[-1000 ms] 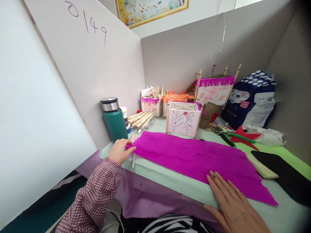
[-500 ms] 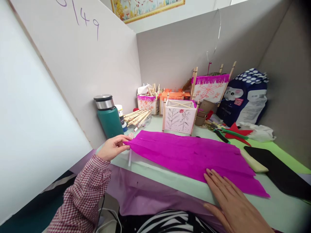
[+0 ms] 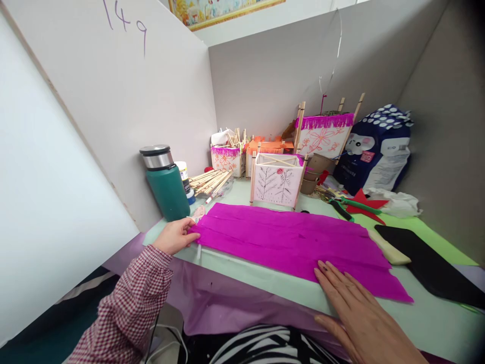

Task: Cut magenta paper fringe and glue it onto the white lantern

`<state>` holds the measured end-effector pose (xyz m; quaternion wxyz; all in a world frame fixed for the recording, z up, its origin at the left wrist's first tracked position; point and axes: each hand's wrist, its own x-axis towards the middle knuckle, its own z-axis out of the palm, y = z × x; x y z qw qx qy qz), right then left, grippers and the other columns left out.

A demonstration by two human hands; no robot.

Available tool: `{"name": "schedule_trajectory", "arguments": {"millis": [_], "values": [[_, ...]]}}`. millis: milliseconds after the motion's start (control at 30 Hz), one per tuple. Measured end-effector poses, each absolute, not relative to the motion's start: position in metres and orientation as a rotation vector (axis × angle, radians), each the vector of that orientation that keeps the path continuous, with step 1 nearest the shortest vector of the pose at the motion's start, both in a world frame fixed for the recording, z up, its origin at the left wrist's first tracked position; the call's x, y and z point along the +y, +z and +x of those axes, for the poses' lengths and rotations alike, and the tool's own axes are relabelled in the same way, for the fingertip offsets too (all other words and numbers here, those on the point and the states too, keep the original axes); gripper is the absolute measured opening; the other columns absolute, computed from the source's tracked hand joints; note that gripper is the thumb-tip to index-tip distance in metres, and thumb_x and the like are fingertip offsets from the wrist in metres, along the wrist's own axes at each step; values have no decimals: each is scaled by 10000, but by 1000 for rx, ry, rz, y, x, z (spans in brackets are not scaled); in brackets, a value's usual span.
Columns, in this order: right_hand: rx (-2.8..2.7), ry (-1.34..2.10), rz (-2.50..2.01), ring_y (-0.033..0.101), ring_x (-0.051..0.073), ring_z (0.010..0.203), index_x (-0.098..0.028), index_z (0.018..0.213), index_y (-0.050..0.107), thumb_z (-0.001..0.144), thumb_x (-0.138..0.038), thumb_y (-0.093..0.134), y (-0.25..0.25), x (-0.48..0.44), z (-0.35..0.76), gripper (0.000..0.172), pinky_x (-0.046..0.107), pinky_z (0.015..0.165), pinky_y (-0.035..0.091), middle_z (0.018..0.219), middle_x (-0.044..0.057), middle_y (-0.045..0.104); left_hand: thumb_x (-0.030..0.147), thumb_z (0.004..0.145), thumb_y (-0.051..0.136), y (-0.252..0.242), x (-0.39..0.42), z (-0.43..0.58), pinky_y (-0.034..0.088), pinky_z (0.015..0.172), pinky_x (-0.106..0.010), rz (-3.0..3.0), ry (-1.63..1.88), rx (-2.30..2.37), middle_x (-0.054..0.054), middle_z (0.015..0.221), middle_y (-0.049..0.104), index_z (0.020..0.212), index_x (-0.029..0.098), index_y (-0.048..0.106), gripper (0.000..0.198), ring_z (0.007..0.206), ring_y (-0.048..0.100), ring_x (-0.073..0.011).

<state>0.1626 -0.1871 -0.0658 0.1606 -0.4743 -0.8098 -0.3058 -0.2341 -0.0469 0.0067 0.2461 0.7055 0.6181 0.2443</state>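
A long sheet of magenta crepe paper [image 3: 273,237] lies spread across the table, slightly creased, with an uneven right end. My left hand [image 3: 176,236] pinches its left end between thumb and fingers, low over the table. On the paper's near edge, toward the right, my right hand [image 3: 358,308] rests flat with its fingers stretched out. Just behind the sheet stands a small white paper lantern [image 3: 278,184] on a wooden-stick frame, with drawn branches and a red flower. A thin white strip [image 3: 199,251] shows partly under the paper near my left hand.
A green bottle [image 3: 166,187] and a bundle of wooden sticks [image 3: 212,182] stand at left. Farther back is a larger fringed lantern [image 3: 324,136]. To the right are green-handled pliers [image 3: 359,205], a red star [image 3: 367,202], a black flat object [image 3: 424,263] and a dark blue bag [image 3: 375,151].
The left end of the crepe paper has come down closer to the table with my left hand. My right hand stays flat on the sheet. The whole view has shifted slightly.
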Motion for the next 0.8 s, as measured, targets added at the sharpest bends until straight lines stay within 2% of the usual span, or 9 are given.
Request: {"name": "schedule_trajectory", "arguments": {"millis": [133,233,300,367,433,500,600,700,800], "values": [[-2304,-868,-1366,480,261,1200,-118,1306,462,813,-548,454,-67,-187,162,654,386,892,475,1374,118,432,328,703,590,6,-48,-234,418,605,-250,2176,495,1913,22,678,601,918,190,533,262,646,589,-151],[-2309,-861,-1370,463,261,1214,-118,1319,444,809,-542,466,-68,-188,162,664,384,901,467,1386,110,417,287,736,553,14,-59,-229,431,654,-271,2346,462,2039,-27,839,622,990,185,546,273,755,604,-175],[-2307,-855,-1378,457,260,1219,-118,1329,431,809,-539,468,-68,-188,162,671,386,908,461,1388,107,416,247,777,493,20,-72,-218,441,700,-311,2481,639,2187,-82,947,599,991,165,565,240,831,597,-206],[-2306,-849,-1383,457,259,1218,-119,1334,423,811,-539,465,-68,-189,161,672,389,911,457,1385,108,421,185,805,431,22,-88,-199,438,770,-355,2588,999,2281,-118,959,582,969,143,579,224,889,578,-232],[-2303,-848,-1380,461,261,1213,-116,1332,425,812,-538,464,-68,-188,161,671,391,907,456,1380,113,427,174,833,420,18,-103,-172,431,834,-368,2742,1226,2030,-115,952,594,943,146,587,201,934,566,-228],[-2303,-851,-1374,465,264,1210,-112,1328,430,809,-538,468,-68,-188,161,673,392,901,456,1379,117,427,195,859,423,6,-115,-145,423,888,-352,2932,1098,1594,-100,1010,614,951,161,602,204,993,554,-207],[-2306,-860,-1356,472,267,1202,-110,1321,437,805,-545,471,-67,-187,161,677,390,891,460,1374,116,434,362,877,442,-18,-124,-118,339,1015,-411,3102,740,1260,-96,1262,541,1210,158,520,398,1196,446,-236],[-2301,-879,-1338,479,266,1195,-111,1314,445,806,-547,464,-67,-186,161,669,387,885,461,1363,119,448,499,875,382,-36,-124,-114,251,1070,-468,3128,520,1270,-81,1392,424,1335,172,409,565,1310,314,-254],[-2297,-887,-1339,480,269,1192,-112,1315,443,807,-558,455,-69,-186,162,676,389,889,457,1361,122,451,538,874,338,-41,-121,-124,215,1082,-486,3102,410,1379,-80,1435,357,1379,194,348,612,1340,261,-247]]}}
